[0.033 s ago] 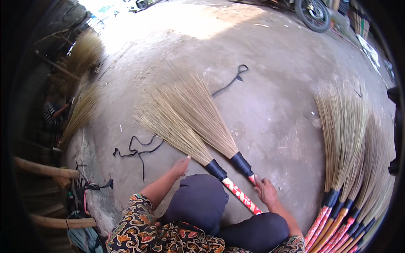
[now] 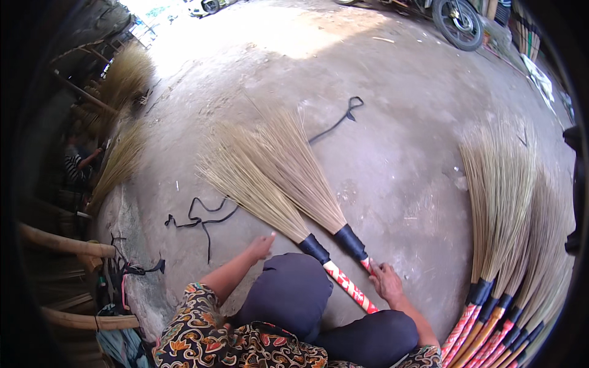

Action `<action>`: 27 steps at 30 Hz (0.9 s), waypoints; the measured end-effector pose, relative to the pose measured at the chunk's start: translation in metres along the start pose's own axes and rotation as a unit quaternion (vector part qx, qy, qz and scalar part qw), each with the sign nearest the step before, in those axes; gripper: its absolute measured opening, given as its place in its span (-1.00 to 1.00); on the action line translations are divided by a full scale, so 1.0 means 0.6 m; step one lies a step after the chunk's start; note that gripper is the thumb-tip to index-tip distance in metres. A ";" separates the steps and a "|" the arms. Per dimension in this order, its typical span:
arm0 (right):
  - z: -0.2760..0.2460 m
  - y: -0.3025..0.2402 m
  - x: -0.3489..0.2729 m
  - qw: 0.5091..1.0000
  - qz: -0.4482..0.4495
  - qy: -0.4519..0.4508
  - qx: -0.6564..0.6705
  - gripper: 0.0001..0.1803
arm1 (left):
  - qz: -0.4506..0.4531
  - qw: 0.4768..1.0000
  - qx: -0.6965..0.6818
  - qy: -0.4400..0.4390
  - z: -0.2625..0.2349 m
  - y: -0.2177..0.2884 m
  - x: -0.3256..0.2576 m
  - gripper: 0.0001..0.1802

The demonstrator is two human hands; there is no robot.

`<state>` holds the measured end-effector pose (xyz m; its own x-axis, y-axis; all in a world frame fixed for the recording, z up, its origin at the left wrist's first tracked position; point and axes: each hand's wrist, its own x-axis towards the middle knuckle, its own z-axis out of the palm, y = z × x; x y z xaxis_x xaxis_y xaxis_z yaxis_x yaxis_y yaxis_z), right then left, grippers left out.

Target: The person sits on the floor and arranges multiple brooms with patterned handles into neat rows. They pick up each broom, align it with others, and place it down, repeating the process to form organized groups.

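Here the right hand [image 2: 386, 283] rests on the red-and-white patterned handle of the nearer-right broom [image 2: 307, 178], fingers laid over the shaft just below its black binding, apparently pressing rather than fully clenched. The left hand [image 2: 260, 247] is released, palm down and fingers spread on the concrete floor [image 2: 399, 159], just beside the bristle fan of the second broom [image 2: 245, 184], not touching its handle. Both brooms lie flat, side by side, bristles pointing away from the person. To the right a stack of finished brooms [image 2: 509, 245] lies fanned out, so much of the work looks done; these two seem the ones in hand. Black cord [image 2: 199, 221] lies loose on the floor to the left, another piece [image 2: 343, 119] farther off.
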<state>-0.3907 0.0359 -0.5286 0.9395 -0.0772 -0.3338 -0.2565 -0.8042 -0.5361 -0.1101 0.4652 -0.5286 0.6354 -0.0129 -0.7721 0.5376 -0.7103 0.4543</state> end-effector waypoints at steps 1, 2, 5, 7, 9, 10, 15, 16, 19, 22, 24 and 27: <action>-0.002 0.013 0.000 0.999 -0.012 -0.011 0.046 -0.32 | 0.017 0.999 0.024 -0.025 -0.018 -0.030 -0.006 -0.30; -0.007 0.030 -0.004 0.995 -0.017 -0.036 0.090 -0.32 | 0.053 0.983 0.132 -0.116 -0.047 -0.056 -0.012 -0.38; -0.052 0.086 -0.010 0.987 0.019 0.002 0.158 -0.42 | 0.251 0.703 0.587 -0.314 -0.129 -0.099 -0.050 -0.61; -0.100 0.107 -0.026 0.959 0.130 0.096 0.234 -0.49 | -0.020 0.804 0.444 -0.394 -0.178 -0.114 -0.118 -0.61; -0.171 0.107 -0.058 0.906 0.193 0.159 0.341 -0.55 | -0.222 0.849 0.270 -0.395 -0.217 -0.115 -0.197 -0.58; -0.216 0.099 -0.086 0.869 0.255 0.182 0.382 -0.56 | -0.251 0.843 0.230 -0.417 -0.229 -0.111 -0.233 -0.56; -0.335 -0.052 -0.231 0.838 0.183 -0.097 0.505 -0.72 | -0.270 0.790 0.113 -0.539 -0.245 -0.094 -0.353 -0.47; -0.331 -0.086 -0.243 0.826 0.187 -0.178 0.501 -0.72 | -0.252 0.792 0.115 -0.545 -0.234 -0.094 -0.365 -0.44; -0.294 -0.167 -0.286 0.753 0.174 -0.343 0.534 -0.72 | -0.171 0.829 0.182 -0.501 -0.208 -0.083 -0.383 -0.45; -0.253 -0.205 -0.309 0.805 0.113 -0.357 0.460 -0.69 | -0.149 0.833 0.194 -0.497 -0.188 -0.057 -0.405 -0.52; -0.240 -0.216 -0.320 0.791 0.117 -0.359 0.481 -0.59 | -0.108 0.822 0.232 -0.508 -0.188 -0.032 -0.419 -0.53; -0.241 -0.222 -0.331 0.798 0.105 -0.296 0.514 -0.63 | -0.119 0.832 0.171 -0.514 -0.190 -0.006 -0.443 -0.54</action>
<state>-0.5105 0.0731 -0.2789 0.6570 0.3897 -0.6454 -0.7313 0.1214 -0.6712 -0.2176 0.5511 -0.2744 -0.3701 -0.3132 -0.8746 0.2807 -0.9352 0.2161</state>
